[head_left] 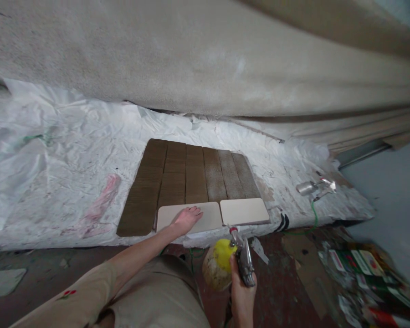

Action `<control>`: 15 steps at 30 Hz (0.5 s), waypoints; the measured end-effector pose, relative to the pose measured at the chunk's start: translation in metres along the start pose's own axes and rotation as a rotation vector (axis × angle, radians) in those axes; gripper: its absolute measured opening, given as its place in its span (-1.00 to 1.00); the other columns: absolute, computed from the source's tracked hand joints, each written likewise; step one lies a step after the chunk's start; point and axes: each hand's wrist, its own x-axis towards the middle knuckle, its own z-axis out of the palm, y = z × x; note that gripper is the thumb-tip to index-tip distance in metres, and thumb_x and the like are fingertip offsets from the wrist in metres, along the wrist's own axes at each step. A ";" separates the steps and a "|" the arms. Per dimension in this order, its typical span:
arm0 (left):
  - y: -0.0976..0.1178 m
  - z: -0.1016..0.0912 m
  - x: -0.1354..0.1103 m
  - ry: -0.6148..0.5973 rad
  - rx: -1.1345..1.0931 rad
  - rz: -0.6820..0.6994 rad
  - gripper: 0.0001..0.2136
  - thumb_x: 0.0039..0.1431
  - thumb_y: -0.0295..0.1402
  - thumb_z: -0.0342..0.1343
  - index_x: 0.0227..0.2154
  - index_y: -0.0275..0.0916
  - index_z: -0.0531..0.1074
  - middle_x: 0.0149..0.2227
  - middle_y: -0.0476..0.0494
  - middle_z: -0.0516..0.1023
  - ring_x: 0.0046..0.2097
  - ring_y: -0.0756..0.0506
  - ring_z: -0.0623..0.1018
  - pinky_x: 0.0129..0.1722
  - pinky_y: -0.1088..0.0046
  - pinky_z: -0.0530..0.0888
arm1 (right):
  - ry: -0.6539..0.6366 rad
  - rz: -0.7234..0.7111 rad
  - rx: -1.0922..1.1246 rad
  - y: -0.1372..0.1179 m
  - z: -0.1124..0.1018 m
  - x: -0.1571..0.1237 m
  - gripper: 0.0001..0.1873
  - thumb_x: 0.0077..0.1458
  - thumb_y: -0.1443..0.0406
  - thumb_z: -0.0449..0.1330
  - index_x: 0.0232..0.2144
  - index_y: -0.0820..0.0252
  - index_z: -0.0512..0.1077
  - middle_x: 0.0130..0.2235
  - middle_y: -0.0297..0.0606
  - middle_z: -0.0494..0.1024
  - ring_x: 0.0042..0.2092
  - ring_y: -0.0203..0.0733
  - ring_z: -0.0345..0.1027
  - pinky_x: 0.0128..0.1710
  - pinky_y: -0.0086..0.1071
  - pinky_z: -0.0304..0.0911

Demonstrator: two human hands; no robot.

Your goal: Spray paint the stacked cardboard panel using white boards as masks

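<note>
My left hand point(188, 218) lies on a pale, round-cornered panel point(208, 213), its fingers stretched out. A second pale panel point(245, 211) is beside it on the right. Behind both is a block of brown, line-textured pieces point(177, 173) in rows; those on its right side carry a whitish speckle. My right hand point(242, 294) is closed around the handle of a metal spray gun point(245, 262), held in front of the table edge. A rounded container point(213, 273), stained and partly bright yellow, is just left of the spray gun; I cannot tell whether it is attached.
White sheeting point(71, 159) covers the table, with a pink-stained strip point(102, 200) on the left. Another spray gun point(316, 186) with a green hose point(314, 218) lies at the right. A beige cloth point(191, 54) hangs behind. Packages point(362, 264) clutter the floor at right.
</note>
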 end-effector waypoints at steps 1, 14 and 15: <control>0.000 0.001 0.000 -0.001 -0.001 -0.007 -0.67 0.21 -0.54 -0.05 0.01 -0.21 0.36 0.05 -0.26 0.41 0.06 -0.21 0.38 -0.10 0.22 0.37 | -0.004 -0.007 0.010 0.000 0.001 0.004 -0.54 -0.05 0.07 0.31 -0.21 0.32 0.49 -0.27 -0.17 0.60 -0.22 -0.09 0.44 -0.21 -0.34 0.32; -0.001 0.004 -0.004 -0.013 0.027 -0.029 -0.60 0.19 -0.57 -0.05 0.07 -0.18 0.33 0.11 -0.22 0.39 0.11 -0.19 0.35 -0.06 0.26 0.35 | -0.142 -0.029 0.018 -0.008 0.009 0.028 -0.58 -0.02 0.13 0.29 -0.15 0.28 0.50 -0.25 -0.19 0.59 -0.20 -0.11 0.43 -0.16 -0.33 0.32; -0.001 0.004 -0.004 -0.013 0.026 -0.026 -0.60 0.19 -0.57 -0.05 0.07 -0.18 0.32 0.11 -0.22 0.39 0.11 -0.19 0.35 -0.06 0.26 0.35 | -0.144 -0.024 0.017 -0.007 0.009 0.029 -0.57 -0.02 0.13 0.29 -0.14 0.28 0.50 -0.23 -0.19 0.59 -0.18 -0.10 0.44 -0.15 -0.33 0.31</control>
